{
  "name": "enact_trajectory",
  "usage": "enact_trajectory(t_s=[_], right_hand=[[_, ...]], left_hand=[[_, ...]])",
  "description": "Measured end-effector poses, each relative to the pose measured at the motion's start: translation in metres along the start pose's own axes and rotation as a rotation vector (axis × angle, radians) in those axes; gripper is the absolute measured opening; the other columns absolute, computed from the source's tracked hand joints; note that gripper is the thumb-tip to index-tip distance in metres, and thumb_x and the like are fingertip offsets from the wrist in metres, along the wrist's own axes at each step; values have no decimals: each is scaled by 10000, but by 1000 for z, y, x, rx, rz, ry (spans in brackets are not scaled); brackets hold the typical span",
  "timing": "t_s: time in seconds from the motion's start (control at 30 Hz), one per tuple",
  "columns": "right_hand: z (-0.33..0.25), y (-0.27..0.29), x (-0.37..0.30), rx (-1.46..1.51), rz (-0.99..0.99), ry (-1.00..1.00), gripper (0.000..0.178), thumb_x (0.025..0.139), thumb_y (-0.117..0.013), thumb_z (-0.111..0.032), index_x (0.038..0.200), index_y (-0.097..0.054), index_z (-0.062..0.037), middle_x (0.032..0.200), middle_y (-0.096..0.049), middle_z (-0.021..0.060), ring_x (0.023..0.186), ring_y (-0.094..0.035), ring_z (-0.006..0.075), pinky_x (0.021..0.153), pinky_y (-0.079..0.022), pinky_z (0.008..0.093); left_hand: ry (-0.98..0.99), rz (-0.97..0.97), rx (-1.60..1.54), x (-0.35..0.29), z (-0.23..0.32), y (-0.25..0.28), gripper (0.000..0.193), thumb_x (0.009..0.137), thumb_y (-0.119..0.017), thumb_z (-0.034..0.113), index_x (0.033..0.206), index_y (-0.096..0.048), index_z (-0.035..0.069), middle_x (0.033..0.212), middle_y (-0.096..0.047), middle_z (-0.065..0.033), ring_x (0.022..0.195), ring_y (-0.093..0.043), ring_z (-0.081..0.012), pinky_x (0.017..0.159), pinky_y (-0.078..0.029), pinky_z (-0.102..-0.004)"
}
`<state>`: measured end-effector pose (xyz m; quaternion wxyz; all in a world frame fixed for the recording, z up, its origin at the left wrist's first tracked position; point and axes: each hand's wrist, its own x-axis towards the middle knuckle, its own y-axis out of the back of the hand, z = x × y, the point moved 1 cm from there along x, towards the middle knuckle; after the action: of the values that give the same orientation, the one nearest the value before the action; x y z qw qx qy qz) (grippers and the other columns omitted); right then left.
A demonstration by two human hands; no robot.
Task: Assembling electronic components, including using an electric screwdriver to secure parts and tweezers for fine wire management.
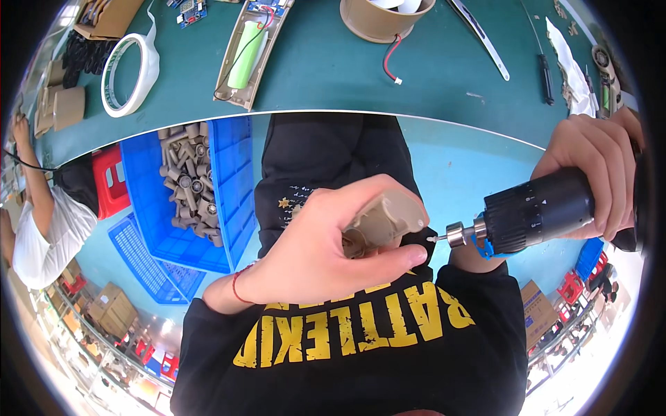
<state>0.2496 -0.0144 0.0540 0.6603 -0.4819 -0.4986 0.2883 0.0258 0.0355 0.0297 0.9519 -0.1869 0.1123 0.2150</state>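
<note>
My left hand (pixel 312 239), with a red string round its wrist, is wrapped around a tan plastic housing (pixel 390 218). The housing's hollow side faces up, and part of it is hidden by my fingers. On the right, my right hand (pixel 590 156) grips a black power screwdriver (pixel 538 211) by its body. Its silver chuck and bit (pixel 454 234) point left toward the housing, and the bit's tip stays a short gap away from it. Something small and pale sits at that tip, too small to make out.
On the green table (pixel 312 83) lie a tape roll (pixel 128 76), a half-shell with a green battery cell (pixel 244 55), a tan round housing (pixel 381 24), tweezers (pixel 482 38) and a thin screwdriver (pixel 546 80). A blue crate (pixel 232 187) holds many tan parts. Another person (pixel 55 225) sits at left.
</note>
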Motion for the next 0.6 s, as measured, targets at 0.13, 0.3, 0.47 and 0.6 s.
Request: enact_trajectory(t_s=[0.13,0.3,0.47,0.6], right_hand=[[10,3,2,22,-8,9,264,602,-760,-8,721,-532,-65,568,-629,32,495,-615,112,516,-547,189],[15,4,2,50,-19,20,265,597,-760,1,717,-533,-67,570,-630,29,499,-616,106,519,-546,184],[12,3,-2,83,-29,34,267,593,-760,10,714,-535,-70,572,-632,25,504,-616,100,521,-544,178],[-4,3,-7,102,-34,53,269,590,-760,17,712,-537,-72,574,-633,22,507,-616,96,524,-543,174]], left_hand=[[8,75,-126,2,2,-2,179,736,-712,-46,891,-631,-8,671,-611,-4,607,-565,-36,544,-405,-177],[-39,101,-102,2,2,-2,124,725,-709,-55,816,-643,-2,693,-649,-23,603,-595,-48,551,-431,-171],[-126,90,92,-1,-3,0,137,710,-700,-55,816,-639,8,659,-642,-14,556,-597,-55,516,-427,-169],[-177,103,170,0,-4,-1,146,706,-705,-42,825,-638,12,665,-642,-14,571,-607,-59,526,-435,-171]])
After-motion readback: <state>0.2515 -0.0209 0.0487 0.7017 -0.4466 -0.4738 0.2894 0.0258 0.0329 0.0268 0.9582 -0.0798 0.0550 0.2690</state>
